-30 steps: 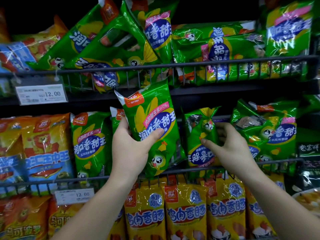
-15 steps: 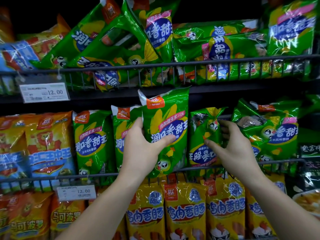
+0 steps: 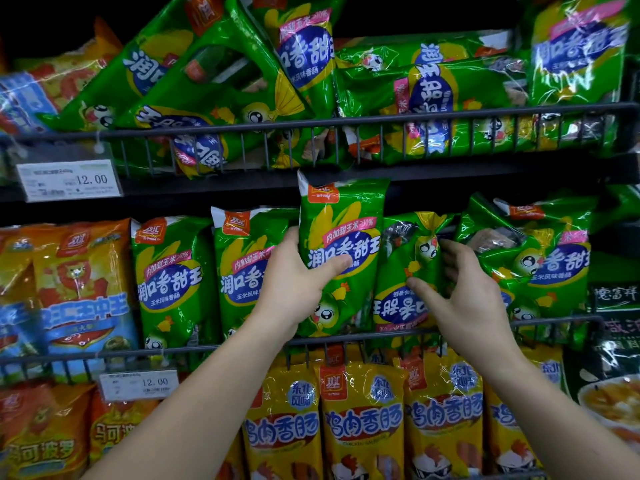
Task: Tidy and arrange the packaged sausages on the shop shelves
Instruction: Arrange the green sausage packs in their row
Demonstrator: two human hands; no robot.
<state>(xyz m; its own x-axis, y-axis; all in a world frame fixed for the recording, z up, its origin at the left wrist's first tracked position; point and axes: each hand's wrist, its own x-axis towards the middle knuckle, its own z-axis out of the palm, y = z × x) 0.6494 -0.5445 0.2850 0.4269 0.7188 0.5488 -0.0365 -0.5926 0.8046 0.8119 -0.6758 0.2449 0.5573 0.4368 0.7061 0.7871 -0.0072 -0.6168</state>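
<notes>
Gripping 1 upright pack (image 3: pixel 346 216), left hand (image 3: pixel 294 282) (right hand (image 3: pixel 467 299): inverted pack (image 3: pixel 398 306))

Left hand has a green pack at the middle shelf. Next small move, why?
Probably lower the green pack in the left hand behind the rail beside the upright pack: it stands higher than that neighbour. The right hand grips the upside-down pack.

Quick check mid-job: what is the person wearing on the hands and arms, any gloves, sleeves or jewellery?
Nothing shows. The left hand and right hand are bare: no gloves, rings or wristbands. The left forearm and right forearm are bare too, with no sleeve or watch as far as the picture's lower edge.
</notes>
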